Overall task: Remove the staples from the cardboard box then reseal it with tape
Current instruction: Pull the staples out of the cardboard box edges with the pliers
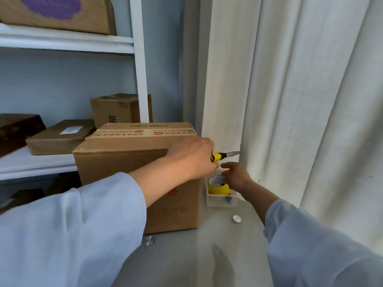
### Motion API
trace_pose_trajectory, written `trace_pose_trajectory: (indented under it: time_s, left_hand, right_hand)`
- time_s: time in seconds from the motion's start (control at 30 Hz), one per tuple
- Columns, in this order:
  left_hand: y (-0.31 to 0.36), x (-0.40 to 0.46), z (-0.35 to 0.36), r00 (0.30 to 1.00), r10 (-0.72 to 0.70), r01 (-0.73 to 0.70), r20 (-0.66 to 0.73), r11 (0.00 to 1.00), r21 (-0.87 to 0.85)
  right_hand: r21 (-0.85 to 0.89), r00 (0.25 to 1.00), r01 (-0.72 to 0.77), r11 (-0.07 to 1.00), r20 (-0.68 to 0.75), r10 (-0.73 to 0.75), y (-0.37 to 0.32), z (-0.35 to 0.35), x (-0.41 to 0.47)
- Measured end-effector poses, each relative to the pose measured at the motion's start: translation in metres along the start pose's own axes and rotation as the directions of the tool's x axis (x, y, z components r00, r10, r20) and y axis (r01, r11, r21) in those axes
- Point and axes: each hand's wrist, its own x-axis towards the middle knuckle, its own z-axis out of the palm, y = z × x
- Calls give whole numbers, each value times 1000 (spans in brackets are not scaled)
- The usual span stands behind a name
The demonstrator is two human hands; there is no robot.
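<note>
A pale grey glossy tabletop [207,255] runs out toward a white curtain [310,100] and white shelving [62,42] stacked with parcels. Nearest the person, the right hand [235,176] hovers with loosely curled fingers, holding nothing that can be seen, just above a roll of yellow tape [219,188] standing in a small white plastic tray [221,200]. Just left of it, the left hand [193,158] rests on the near right top corner of the brown cardboard box [128,162], gripping a yellow-handled tool [216,156] whose metal blade points right, across toward the curtain. The tape lies directly beneath the right hand, so that hand is the nearer one.
</note>
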Motion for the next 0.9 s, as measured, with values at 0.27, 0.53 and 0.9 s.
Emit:
trace_pose_trajectory:
  time_s: [0.27, 0.53, 0.9]
  left_hand:
    - [-38, -21, -24, 983, -40, 55, -177, 995, 78]
    - [-80, -34, -27, 987, -125, 139, -99, 980, 146]
    - [-119, -23, -24, 999, 35, -34, -9, 991, 127]
  right_hand:
    - [158, 969, 248, 956, -30, -247, -66, 0, -47]
    - [177, 915, 395, 901, 11, -404, -83, 10, -65]
    - [-120, 891, 417, 901, -139, -432, -79, 15, -44]
